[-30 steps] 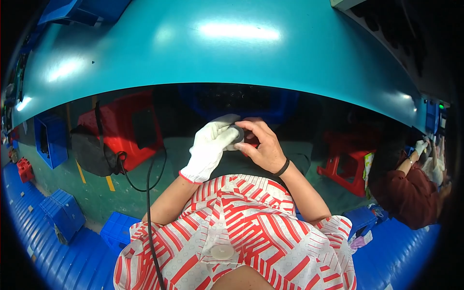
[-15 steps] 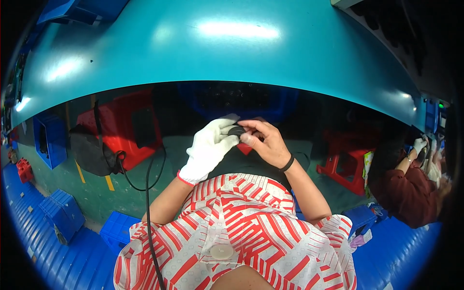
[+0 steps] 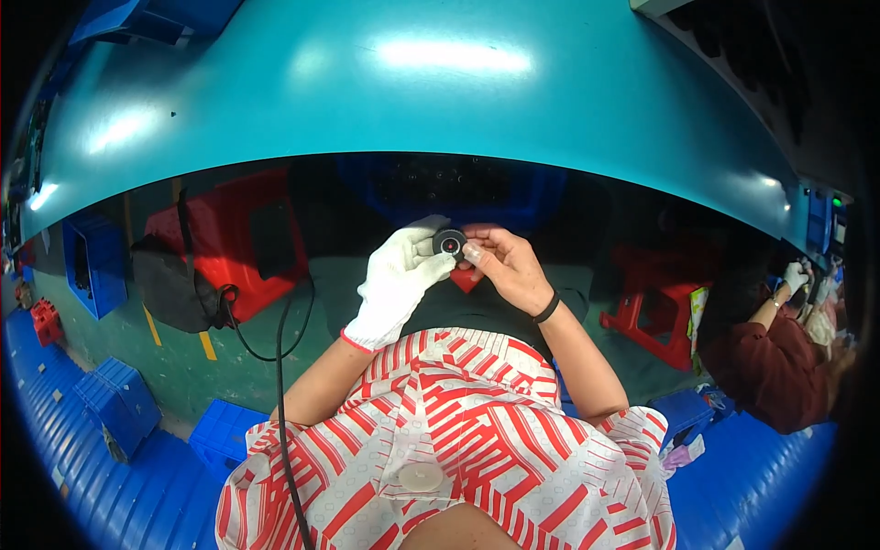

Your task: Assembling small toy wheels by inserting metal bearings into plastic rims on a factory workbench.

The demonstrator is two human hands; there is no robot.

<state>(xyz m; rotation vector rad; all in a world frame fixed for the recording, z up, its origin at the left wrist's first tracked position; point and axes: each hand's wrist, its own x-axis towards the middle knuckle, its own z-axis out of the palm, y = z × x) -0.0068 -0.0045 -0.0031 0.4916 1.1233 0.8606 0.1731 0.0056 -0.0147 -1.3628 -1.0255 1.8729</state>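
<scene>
Head view: left hand (image 3: 392,277) pinches black ringed disc (image 3: 449,240) at nine o'clock, seemingly for visibility — right hand (image 3: 516,273) half-curled at three, grip unclear.

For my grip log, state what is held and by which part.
A small, round black piece, material unclear: the white-gloved left hand holds its left and lower rim; the bare right hand touches its right edge.

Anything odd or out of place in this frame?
A small dark speck lies by itself toward the left of the turquoise table, looking stray. Also, the left hand wears a white glove while the right hand is bare.
</scene>
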